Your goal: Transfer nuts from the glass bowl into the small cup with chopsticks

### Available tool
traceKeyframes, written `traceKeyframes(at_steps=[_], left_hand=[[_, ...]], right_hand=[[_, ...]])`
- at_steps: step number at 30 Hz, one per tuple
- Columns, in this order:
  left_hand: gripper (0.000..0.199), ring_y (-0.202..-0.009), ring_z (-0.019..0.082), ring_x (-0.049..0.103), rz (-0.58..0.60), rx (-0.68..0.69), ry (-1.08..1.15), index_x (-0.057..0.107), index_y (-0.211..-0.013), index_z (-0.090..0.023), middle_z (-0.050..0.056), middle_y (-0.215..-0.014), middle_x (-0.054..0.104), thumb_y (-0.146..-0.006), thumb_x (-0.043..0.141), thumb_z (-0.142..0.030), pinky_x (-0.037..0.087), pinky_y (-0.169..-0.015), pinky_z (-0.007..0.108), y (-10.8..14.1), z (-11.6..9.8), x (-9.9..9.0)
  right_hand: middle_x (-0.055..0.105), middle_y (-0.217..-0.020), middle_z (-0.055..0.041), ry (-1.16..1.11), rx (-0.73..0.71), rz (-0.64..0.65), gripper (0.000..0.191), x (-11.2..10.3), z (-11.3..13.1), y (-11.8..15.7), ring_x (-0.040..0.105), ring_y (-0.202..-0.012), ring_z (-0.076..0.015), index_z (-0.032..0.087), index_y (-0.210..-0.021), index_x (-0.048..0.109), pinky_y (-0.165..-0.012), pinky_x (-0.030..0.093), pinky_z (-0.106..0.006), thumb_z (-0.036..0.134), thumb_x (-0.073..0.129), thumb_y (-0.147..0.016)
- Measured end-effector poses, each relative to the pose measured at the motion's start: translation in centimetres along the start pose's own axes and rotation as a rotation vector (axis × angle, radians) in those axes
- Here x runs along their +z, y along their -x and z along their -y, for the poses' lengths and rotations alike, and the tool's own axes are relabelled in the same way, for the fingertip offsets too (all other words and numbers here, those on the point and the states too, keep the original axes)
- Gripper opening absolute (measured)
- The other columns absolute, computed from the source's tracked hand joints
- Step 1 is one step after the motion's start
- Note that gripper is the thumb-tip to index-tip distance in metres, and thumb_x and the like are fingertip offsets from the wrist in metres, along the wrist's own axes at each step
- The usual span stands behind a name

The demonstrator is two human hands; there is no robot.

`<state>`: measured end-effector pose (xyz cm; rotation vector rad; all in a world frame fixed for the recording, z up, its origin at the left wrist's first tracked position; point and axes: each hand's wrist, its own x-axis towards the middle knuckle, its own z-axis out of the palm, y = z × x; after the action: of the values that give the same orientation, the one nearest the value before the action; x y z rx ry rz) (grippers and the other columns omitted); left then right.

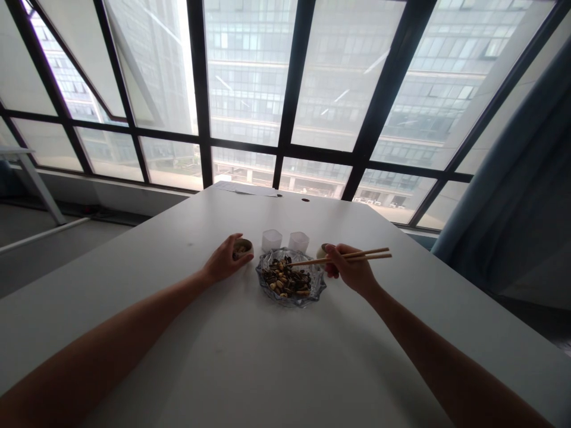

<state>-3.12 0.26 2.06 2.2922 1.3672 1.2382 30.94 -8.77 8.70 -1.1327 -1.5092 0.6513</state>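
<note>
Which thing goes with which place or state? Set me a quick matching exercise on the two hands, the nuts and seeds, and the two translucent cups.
Things:
1. Left hand
2. Right hand
3. Nuts and seeds
4. Translucent cups

Places or states:
A. Holding the chopsticks
B. Side by side, on the window side of the glass bowl
C. On the small cup left of the glass bowl
D. Heaped inside the glass bowl

Pairs: 1-C, 2-A, 3-D, 4-B
</note>
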Motion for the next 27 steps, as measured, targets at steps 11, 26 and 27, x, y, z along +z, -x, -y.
traceKeyframes(at_steps=[11,26,27], left_hand=[[0.073,-0.112,0.031,0.066,-0.042,0.051,0.022,0.057,-0.126,-0.017,0.014,-0.123,0.067,-0.066,0.080,-0.052,0.054,-0.099,0.047,0.0,-0.7,-0.4],[0.088,-0.111,0.034,0.069,0.162,-0.142,-0.068,0.053,-0.134,-0.016,0.018,-0.125,0.070,-0.069,0.071,-0.072,0.056,-0.094,0.047,-2.9,-0.5,-2.2],[0.087,-0.115,0.035,0.067,0.159,-0.108,-0.107,0.053,-0.135,-0.017,0.018,-0.130,0.067,-0.070,0.070,-0.072,0.054,-0.096,0.048,-3.6,-1.1,-1.9]], right_hand=[[0.063,-0.047,-0.0028,-0.260,0.094,-0.126,0.056,-1.0,0.3,-1.0,0.055,-0.035,-0.0145,0.019,-0.064,0.061,-0.032,0.041,-0.026,0.072,0.079,-0.066],[0.065,-0.049,-0.0029,-0.284,0.048,-0.159,0.054,-1.2,0.5,-1.3,0.057,-0.037,-0.0143,0.018,-0.067,0.064,-0.034,0.042,-0.025,0.070,0.077,-0.069],[0.065,-0.049,-0.0029,-0.288,0.048,-0.161,0.054,-1.2,0.5,-1.3,0.057,-0.037,-0.0143,0.018,-0.067,0.064,-0.034,0.043,-0.025,0.070,0.078,-0.069]])
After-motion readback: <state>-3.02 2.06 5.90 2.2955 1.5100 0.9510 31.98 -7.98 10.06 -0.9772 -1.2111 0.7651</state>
